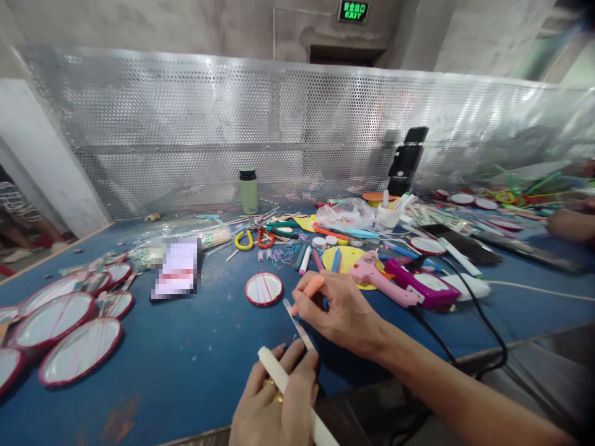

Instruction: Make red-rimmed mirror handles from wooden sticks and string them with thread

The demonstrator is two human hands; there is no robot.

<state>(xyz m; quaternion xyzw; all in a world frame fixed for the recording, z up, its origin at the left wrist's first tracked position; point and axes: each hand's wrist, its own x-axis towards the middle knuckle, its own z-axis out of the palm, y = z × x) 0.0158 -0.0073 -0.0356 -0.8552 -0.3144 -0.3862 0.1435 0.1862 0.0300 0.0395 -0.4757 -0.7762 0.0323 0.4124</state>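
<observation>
My left hand (274,402) is at the near edge of the blue table (195,365), fingers closed round a long white stick (297,399) that lies across it. A flat pale craft stick (300,326) runs from my left fingertips up towards my right hand. My right hand (337,310) grips an orange marker (309,290) with its tip against the top end of the craft stick. A small round red-rimmed disc (263,288) lies just beyond and to the left of the marker.
Several larger red-rimmed discs (79,350) lie at the left. A pink glue gun (379,280), a purple device (427,288) with a black cable (483,322), scissors, pens and a green bottle (249,191) fill the middle. Another person's arm (569,224) rests at far right.
</observation>
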